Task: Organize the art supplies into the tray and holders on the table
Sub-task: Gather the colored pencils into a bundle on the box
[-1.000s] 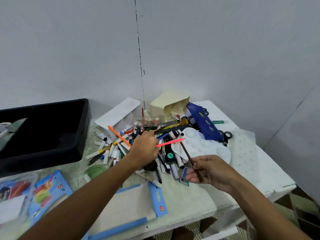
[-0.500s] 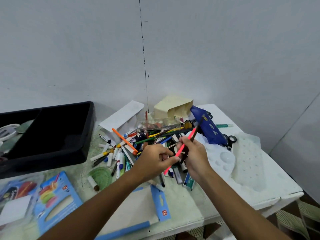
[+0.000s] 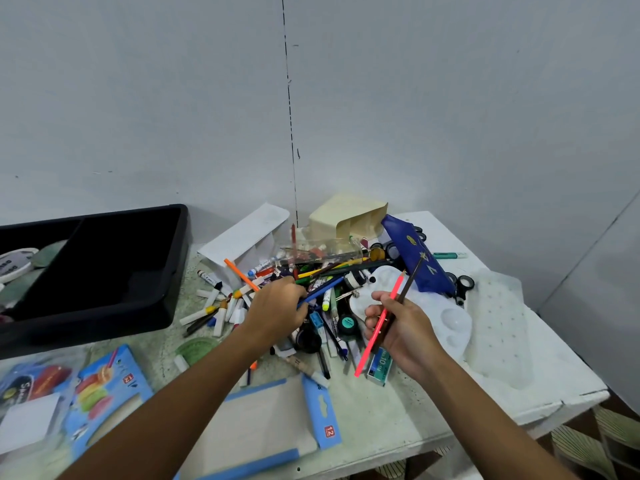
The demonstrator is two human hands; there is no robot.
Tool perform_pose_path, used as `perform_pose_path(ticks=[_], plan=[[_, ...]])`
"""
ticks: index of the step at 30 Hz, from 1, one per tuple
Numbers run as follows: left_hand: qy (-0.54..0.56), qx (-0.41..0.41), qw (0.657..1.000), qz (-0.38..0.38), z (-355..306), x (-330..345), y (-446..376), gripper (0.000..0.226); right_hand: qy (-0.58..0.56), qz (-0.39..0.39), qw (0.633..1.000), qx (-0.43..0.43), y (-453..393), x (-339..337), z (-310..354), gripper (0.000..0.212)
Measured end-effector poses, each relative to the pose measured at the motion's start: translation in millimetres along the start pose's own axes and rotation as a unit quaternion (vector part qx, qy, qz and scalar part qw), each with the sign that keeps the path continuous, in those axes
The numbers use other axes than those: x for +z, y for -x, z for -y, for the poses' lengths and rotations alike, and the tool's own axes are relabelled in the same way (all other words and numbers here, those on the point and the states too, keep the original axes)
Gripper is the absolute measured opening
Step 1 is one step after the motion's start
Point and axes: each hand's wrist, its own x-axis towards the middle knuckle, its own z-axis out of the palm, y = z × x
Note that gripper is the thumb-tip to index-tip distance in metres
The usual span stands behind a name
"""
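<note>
A heap of pens, markers and paint tubes (image 3: 311, 292) lies mid-table. My right hand (image 3: 401, 327) grips a pink pencil (image 3: 375, 336) together with a brown pencil (image 3: 410, 280), both tilted up to the right. My left hand (image 3: 277, 310) is down in the heap, its fingers curled round a blue pencil (image 3: 322, 289). A black tray (image 3: 173, 271) stands at the left, mostly empty. A cream holder (image 3: 346, 216) lies on its side at the back, next to a white holder (image 3: 249, 233).
A blue pouch (image 3: 419, 261) and a white paint palette (image 3: 446, 317) lie right of the heap, with black tape rolls (image 3: 464, 284) beside them. Blue crayon boxes (image 3: 104, 386) and an opened blue-edged package (image 3: 270, 417) sit near the front edge. The wall stands close behind.
My left hand passed the pink pencil to my right hand, which now holds it with the brown pencil. The left hand went back into the heap and took a blue pencil.
</note>
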Motion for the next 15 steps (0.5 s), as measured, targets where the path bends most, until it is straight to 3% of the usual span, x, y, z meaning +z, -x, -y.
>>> perform_pose_path(ticks=[4, 10, 15], plan=[[0.008, 0.016, 1.0, -0.015, 2, 0, 4, 0.025, 0.013, 0.001, 1.0, 0.018, -1, 4, -2, 0.017], [0.203, -0.056, 0.977, -0.042, -8, -28, 13, 0.015, 0.033, -0.001, 0.999, 0.041, -9, 26, -14, 0.017], [0.326, -0.069, 0.943, 0.004, -25, -38, 26, 0.009, 0.04, -0.004, 0.999, 0.029, -15, 53, -22, 0.02]])
